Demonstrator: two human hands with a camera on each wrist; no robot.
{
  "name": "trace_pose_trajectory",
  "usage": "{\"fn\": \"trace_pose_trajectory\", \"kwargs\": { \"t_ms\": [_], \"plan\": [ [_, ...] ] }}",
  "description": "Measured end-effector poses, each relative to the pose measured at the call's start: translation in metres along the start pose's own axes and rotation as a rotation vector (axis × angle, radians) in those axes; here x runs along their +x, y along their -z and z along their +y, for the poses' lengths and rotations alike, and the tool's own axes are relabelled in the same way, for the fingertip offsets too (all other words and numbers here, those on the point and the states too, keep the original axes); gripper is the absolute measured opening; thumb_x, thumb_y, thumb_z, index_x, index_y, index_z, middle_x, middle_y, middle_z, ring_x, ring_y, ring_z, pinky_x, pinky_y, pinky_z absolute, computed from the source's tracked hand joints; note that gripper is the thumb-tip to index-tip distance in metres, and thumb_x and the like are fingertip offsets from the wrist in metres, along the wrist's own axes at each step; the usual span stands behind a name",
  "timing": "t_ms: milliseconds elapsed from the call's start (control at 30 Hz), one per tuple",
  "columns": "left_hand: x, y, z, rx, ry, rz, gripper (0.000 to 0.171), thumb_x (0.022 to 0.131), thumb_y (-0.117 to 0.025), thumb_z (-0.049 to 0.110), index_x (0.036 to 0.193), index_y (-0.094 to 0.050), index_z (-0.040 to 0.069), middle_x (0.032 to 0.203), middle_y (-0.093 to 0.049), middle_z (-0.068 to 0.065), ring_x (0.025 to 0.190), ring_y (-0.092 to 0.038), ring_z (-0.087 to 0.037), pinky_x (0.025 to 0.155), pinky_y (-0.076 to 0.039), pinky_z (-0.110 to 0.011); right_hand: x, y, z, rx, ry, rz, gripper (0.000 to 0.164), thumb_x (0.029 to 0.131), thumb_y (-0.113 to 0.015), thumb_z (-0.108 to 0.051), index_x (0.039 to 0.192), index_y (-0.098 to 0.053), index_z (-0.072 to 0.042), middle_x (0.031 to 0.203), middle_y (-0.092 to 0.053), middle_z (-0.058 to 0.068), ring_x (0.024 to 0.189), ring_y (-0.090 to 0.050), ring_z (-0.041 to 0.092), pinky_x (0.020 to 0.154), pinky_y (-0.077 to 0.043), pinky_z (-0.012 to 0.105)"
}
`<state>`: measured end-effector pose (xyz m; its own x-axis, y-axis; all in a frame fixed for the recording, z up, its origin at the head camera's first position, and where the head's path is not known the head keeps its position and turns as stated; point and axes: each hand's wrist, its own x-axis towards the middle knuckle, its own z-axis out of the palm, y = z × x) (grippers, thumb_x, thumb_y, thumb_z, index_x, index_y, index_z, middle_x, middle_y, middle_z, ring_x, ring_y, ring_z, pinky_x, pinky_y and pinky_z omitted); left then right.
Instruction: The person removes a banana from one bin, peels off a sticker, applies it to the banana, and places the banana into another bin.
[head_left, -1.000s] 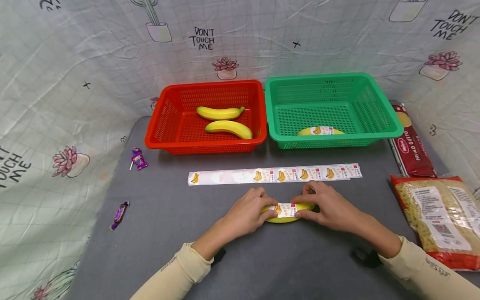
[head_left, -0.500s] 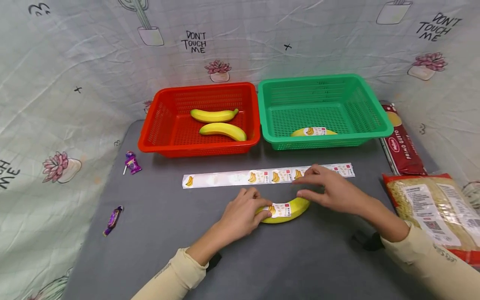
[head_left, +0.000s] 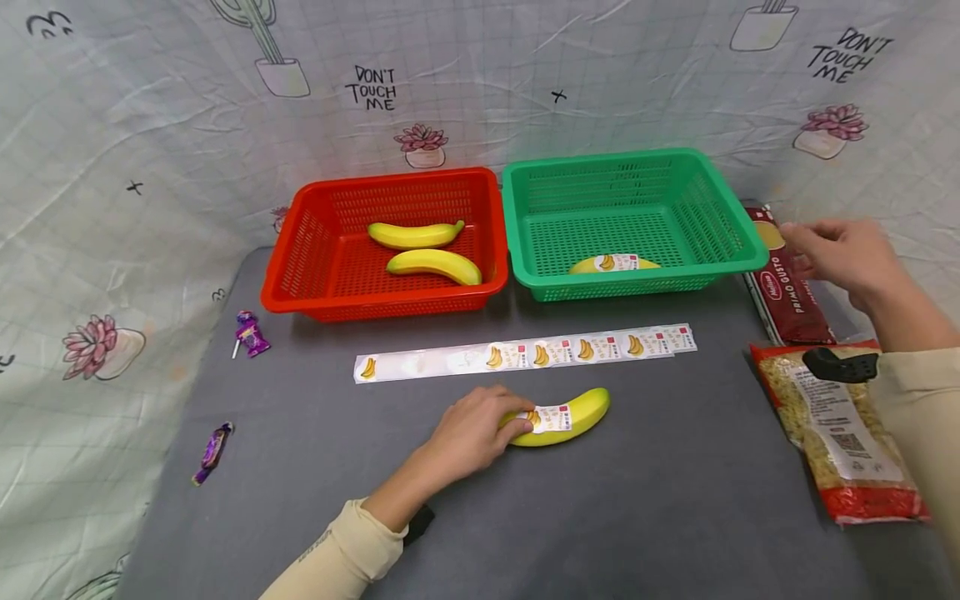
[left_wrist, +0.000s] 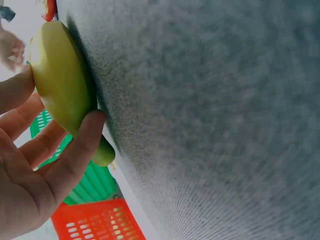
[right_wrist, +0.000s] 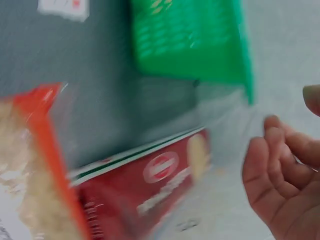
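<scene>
A yellow banana [head_left: 591, 408] with a white label [head_left: 553, 419] lies on the grey table. My left hand [head_left: 474, 427] grips its left end. In the left wrist view, the thumb and fingers reach round the banana [left_wrist: 60, 75]. Raised at the right, my right hand [head_left: 855, 257] is over the dark red packet [head_left: 791, 292]. The right wrist view shows this hand [right_wrist: 287, 175] with loosely curled fingers and nothing held. Behind the banana lies a strip of banana labels [head_left: 442, 362], its left part mostly bare backing.
Two bananas lie in the red basket [head_left: 386, 306]; the green basket [head_left: 637, 286] beside it holds one labelled banana. A clear bag of pale food [head_left: 840, 433] lies at the right. Wrapped sweets [head_left: 252, 336] and another purple sweet [head_left: 213, 452] are at the left.
My right hand has let go of the banana's right end and moved up and right, past the label strip. The left hand has kept its grip. The head view has shifted slightly.
</scene>
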<state>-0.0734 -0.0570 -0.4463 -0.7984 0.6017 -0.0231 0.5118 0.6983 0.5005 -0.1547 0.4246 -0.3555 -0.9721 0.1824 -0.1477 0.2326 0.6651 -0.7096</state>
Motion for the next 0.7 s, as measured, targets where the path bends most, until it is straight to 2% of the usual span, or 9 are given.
{"fn": "trace_pose_trajectory", "kwargs": {
  "t_ms": [100,167,333,700],
  "plan": [
    [0.002,0.0,-0.003,-0.021,-0.001,-0.013,0.028,0.098,-0.068,0.034,0.122,-0.075,0.021,0.117,-0.073,0.001,0.11,-0.065,-0.023,0.089,-0.055,-0.045,0.01,-0.002,0.015,0.077,-0.061,-0.131,0.028,0.104,-0.046,-0.051,0.103,-0.071,-0.04,0.075,-0.06,-0.033,0.07,-0.062,-0.007,0.065,-0.055,0.018],
    [0.003,0.0,-0.005,-0.031,-0.011,-0.022,0.028,0.098,-0.068,0.033,0.122,-0.075,0.019,0.117,-0.073,0.0,0.109,-0.065,-0.023,0.091,-0.054,-0.044,0.014,-0.008,0.019,0.165,-0.086,-0.182,0.031,0.105,-0.049,-0.045,0.078,-0.063,-0.049,0.075,-0.065,-0.028,0.071,-0.064,-0.004,0.068,-0.057,0.02],
    [0.007,0.001,-0.007,-0.075,-0.036,-0.039,0.026,0.097,-0.069,0.028,0.119,-0.076,0.016,0.115,-0.072,-0.003,0.106,-0.064,-0.023,0.094,-0.051,-0.043,0.014,-0.015,0.019,0.313,-0.107,-0.195,0.035,0.106,-0.051,-0.034,0.077,-0.067,-0.045,0.076,-0.067,-0.023,0.069,-0.065,-0.001,0.068,-0.057,0.02],
    [0.008,0.002,-0.005,-0.105,0.006,-0.068,0.021,0.096,-0.071,0.027,0.114,-0.076,0.018,0.112,-0.071,-0.001,0.106,-0.062,-0.021,0.097,-0.049,-0.042,0.013,-0.017,0.022,0.266,-0.099,-0.164,0.031,0.104,-0.053,-0.04,0.077,-0.066,-0.045,0.076,-0.068,-0.024,0.069,-0.064,0.0,0.066,-0.056,0.022]
  ]
}}
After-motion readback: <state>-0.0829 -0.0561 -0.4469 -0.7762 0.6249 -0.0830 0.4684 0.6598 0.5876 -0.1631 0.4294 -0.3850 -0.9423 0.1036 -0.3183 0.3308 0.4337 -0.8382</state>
